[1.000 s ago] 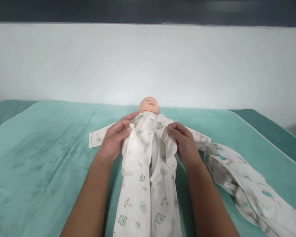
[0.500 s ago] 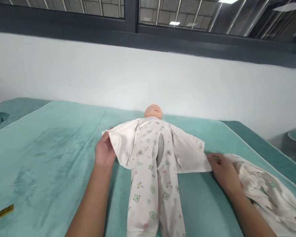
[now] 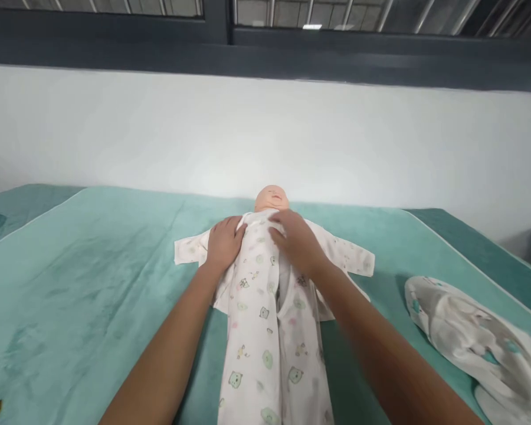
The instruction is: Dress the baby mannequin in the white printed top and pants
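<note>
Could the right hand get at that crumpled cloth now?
Probably yes: the right hand seems to hold nothing, and only flat white clothing and teal sheet appear to lie between it and the crumpled cloth.

Left grip [image 3: 225, 243] and right grip [image 3: 298, 241] at the doll's [image 3: 272, 198] printed clothes [image 3: 253, 324].

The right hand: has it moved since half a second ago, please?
Yes. Judged against the doll's head, the right hand has moved left and closer, away from the bundled cloth.

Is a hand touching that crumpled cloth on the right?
No, the left hand and right hand are both at the patterned baby outfit, apart from the cloth.
</note>
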Tool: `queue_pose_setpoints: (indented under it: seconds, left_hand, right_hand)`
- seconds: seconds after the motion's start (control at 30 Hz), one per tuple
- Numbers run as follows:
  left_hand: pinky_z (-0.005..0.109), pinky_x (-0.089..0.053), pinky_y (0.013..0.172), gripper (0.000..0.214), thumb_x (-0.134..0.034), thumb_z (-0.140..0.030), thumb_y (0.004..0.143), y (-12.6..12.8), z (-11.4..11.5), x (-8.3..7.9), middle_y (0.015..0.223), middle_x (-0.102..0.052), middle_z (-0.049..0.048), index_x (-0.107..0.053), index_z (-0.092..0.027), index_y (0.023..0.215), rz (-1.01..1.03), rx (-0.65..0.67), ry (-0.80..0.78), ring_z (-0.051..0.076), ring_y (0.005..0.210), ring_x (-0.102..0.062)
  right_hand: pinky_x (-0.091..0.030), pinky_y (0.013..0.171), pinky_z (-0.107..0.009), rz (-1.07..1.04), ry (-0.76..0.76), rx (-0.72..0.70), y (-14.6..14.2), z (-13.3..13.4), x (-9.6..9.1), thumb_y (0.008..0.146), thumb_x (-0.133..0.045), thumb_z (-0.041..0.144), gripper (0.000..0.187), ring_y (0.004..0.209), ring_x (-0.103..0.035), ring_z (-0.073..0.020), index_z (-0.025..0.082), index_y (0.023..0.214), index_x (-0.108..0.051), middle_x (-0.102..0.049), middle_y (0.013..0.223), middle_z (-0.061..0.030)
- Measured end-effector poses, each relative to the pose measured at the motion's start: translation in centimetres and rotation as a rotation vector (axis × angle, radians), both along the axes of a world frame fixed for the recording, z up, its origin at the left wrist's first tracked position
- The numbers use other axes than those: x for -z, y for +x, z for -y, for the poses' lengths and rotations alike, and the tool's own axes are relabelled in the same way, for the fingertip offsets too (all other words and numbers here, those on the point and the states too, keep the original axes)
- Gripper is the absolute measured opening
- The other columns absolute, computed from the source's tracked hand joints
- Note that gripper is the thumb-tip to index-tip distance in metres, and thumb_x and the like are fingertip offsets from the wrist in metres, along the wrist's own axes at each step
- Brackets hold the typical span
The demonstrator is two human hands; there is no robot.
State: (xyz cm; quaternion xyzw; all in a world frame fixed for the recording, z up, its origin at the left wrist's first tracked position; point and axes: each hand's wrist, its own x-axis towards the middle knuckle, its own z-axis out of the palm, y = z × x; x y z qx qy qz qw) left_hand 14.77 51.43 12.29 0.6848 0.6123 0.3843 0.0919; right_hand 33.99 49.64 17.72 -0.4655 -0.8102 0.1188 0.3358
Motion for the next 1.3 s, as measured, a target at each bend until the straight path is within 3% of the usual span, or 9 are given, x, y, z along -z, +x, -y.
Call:
queue_pose_setpoints:
  seconds: [0.13, 0.23, 0.4, 0.57, 0.7, 0.9, 1.07, 1.2, 1.3]
  left_hand:
    - [0.045, -0.036, 0.101, 0.035, -0.036, -0.034, 0.096, -0.3, -1.5, 1.1, 0.116, -0.067, 0.0139, -0.061, -0.022, 0.118, -0.149, -0.05, -0.037, 0.031, 0.112, -0.058]
    - [0.047, -0.038, 0.094, 0.039, -0.029, -0.031, 0.097, -1.2, -1.6, 1.0, 0.108, -0.069, 0.0158, -0.06, -0.021, 0.118, -0.291, -0.179, -0.094, 0.034, 0.105, -0.061]
    - [0.041, -0.044, 0.071, 0.038, -0.027, -0.033, 0.096, -3.0, -1.6, -0.2, 0.094, -0.071, 0.0149, -0.06, -0.023, 0.113, -0.285, -0.406, -0.32, 0.035, 0.088, -0.066]
    - [0.038, -0.044, 0.069, 0.038, -0.028, -0.035, 0.096, -3.2, -1.5, -0.2, 0.097, -0.072, 0.0143, -0.062, -0.025, 0.112, -0.285, -0.378, -0.314, 0.034, 0.091, -0.066]
    - [0.038, -0.043, 0.067, 0.041, -0.028, -0.038, 0.095, -3.0, -1.6, -0.1, 0.098, -0.073, 0.0129, -0.062, -0.027, 0.114, -0.263, -0.379, -0.325, 0.034, 0.09, -0.067]
    - [0.034, -0.041, 0.064, 0.037, -0.04, -0.022, 0.085, -3.2, -1.7, -0.2, 0.1, -0.074, 0.0077, -0.062, -0.028, 0.114, -0.299, -0.352, -0.392, 0.03, 0.088, -0.067]
    - [0.035, -0.042, 0.066, 0.036, -0.036, -0.025, 0.089, -2.9, -1.6, -0.3, 0.103, -0.074, 0.0081, -0.062, -0.027, 0.115, -0.266, -0.364, -0.348, 0.03, 0.089, -0.067]
    - [0.035, -0.044, 0.073, 0.041, -0.026, -0.034, 0.097, -2.7, -1.1, -0.7, 0.107, -0.073, 0.0079, -0.059, -0.027, 0.12, -0.223, -0.363, -0.288, 0.028, 0.098, -0.066]
    - [0.035, -0.045, 0.075, 0.041, -0.025, -0.034, 0.097, -2.9, -0.8, -0.9, 0.11, -0.071, 0.0083, -0.057, -0.026, 0.122, -0.207, -0.357, -0.269, 0.028, 0.101, -0.065]
  right_hand:
    - [-0.036, 0.102, -0.04, 0.147, -0.05, -0.065, -3.2, -3.6, -0.1, 0.09, -0.049, 0.028, 0.025, 0.117, -0.052, -0.0253, 0.019, 0.11, -0.061, -0.065, 0.12, -0.0098]
    - [-0.035, 0.103, -0.039, 0.132, -0.045, -0.062, -2.8, -3.9, 0.7, 0.09, -0.049, 0.026, 0.024, 0.118, -0.053, -0.0235, 0.021, 0.108, -0.063, -0.066, 0.12, -0.0063]
    - [-0.038, 0.1, -0.038, 0.112, -0.05, -0.068, -1.4, -3.4, 0.9, 0.088, -0.05, 0.026, 0.026, 0.118, -0.054, -0.0223, 0.022, 0.11, -0.063, -0.065, 0.122, -0.004]
    - [-0.039, 0.099, -0.04, 0.303, 0.002, -0.116, -3.2, -4.1, -0.3, 0.088, -0.048, 0.02, 0.028, 0.116, -0.054, -0.0249, 0.018, 0.112, -0.063, -0.066, 0.119, -0.0092]
    - [-0.047, 0.081, -0.041, 0.682, -0.038, -0.242, -7.2, -5.6, -1.5, 0.088, -0.048, 0.021, 0.024, 0.103, -0.059, -0.0303, 0.014, 0.104, -0.065, -0.066, 0.111, -0.016]
    - [-0.049, 0.067, -0.034, 0.888, -0.156, -0.355, -11.5, -7.1, -1.1, 0.086, -0.056, 0.024, 0.018, 0.084, -0.066, -0.0248, 0.017, 0.098, -0.068, -0.071, 0.101, -0.011]
    - [-0.048, 0.069, -0.035, 0.958, -0.145, -0.356, -11.1, -7.3, -1.6, 0.089, -0.056, 0.037, 0.029, 0.092, -0.066, -0.0268, 0.021, 0.111, -0.065, -0.07, 0.108, -0.0113]
    - [-0.046, 0.072, -0.035, 1.015, -0.089, -0.346, -9.3, -7.0, -3.7, 0.092, -0.052, 0.041, 0.034, 0.096, -0.064, -0.0276, 0.029, 0.122, -0.061, -0.067, 0.111, -0.0103]
    - [-0.043, 0.068, -0.034, 1.046, -0.057, -0.314, -7.6, -6.7, -5.5, 0.094, -0.047, 0.038, 0.031, 0.09, -0.064, -0.0266, 0.027, 0.118, -0.062, -0.066, 0.107, -0.0109]
